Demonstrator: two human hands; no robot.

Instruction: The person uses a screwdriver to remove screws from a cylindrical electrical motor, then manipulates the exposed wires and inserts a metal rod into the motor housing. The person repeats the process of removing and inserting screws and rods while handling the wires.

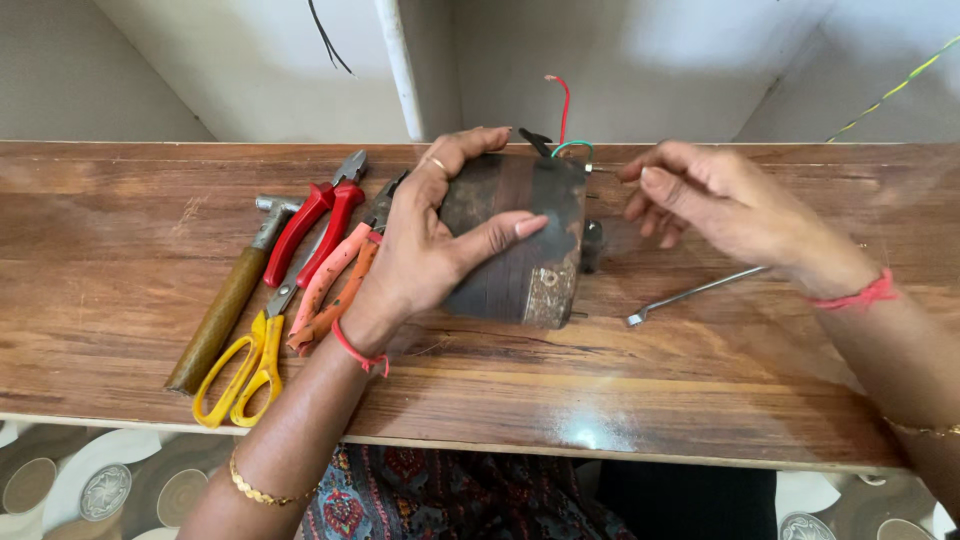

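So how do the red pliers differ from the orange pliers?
The red pliers lie fully in view, dark jaws pointing away; the orange pliers have their head hidden behind the left hand. Red's handles are darker and glossier, orange's paler and scuffed. Both lie slanted on the bench.

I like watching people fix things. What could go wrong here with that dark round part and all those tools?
1. The motor part looks heavy and only the left hand steadies it; it might roll or tip onto the fingers.
2. Its thin wires stick up at the back and could snag the right hand or snap.
3. The spanner lies under the right wrist, so it may get knocked off the table.
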